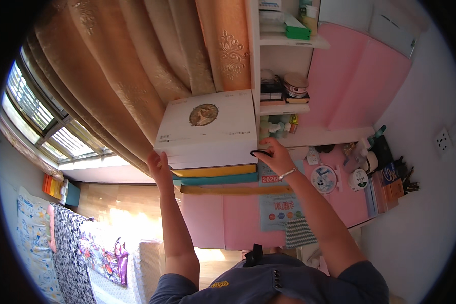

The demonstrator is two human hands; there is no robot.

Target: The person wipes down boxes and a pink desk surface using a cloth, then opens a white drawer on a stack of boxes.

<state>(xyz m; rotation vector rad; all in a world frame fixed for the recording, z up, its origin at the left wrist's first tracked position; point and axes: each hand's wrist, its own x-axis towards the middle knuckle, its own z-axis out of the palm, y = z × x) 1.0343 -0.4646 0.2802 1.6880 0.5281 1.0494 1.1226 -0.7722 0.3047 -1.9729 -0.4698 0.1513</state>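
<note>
A large white cardboard box [209, 129] with a round gold emblem stands at the back left of the pink desk, on top of a yellow layer [216, 171] and a teal one [220, 178]. At the box's front left corner is my left hand [160, 167], its fingers against or close to the side. Near the front right corner, my right hand [275, 155] has a thin black loop [261, 153], perhaps a hair tie, at its fingertips; whether it also touches the box is not plain. A flat yellow-brown strip [231, 190] lies across the desk in front of the stack.
Behind the box hang brown curtains [144, 68]. White shelves [285, 110] with compacts and boxes rise at its right. A printed sheet [273, 212], a patterned cloth [300, 232], a round white-rimmed holder [323, 179], jars and books are on the desk. A bed [114, 281] stands lower left.
</note>
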